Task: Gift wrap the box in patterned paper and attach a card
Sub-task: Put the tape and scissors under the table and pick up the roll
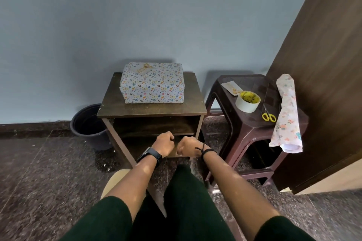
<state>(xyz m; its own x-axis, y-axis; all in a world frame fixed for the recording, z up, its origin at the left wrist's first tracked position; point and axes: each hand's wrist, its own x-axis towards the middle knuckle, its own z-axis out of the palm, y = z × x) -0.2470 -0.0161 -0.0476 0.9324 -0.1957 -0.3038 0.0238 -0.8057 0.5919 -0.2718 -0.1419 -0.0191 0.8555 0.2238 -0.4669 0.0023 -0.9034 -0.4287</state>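
Head view, looking down: wrapped box (pixel 152 84) sat mid-frame on wooden table (pixel 150 110), card (pixel 144 69) stuck on its top near the far edge. Left hand (pixel 164 144) and right hand (pixel 187 146) hung lower centre before the table's shelf, fingers curled, apparently holding nothing, close together but apart. At right, on brown stool (pixel 291 121): second card (pixel 231 87), tape roll (pixel 247 101) overlapping it, yellow scissors (pixel 268 117), floral paper roll (pixel 287 111) overhanging the near edge. Dark bin (pixel 90 125) stood left of the table.
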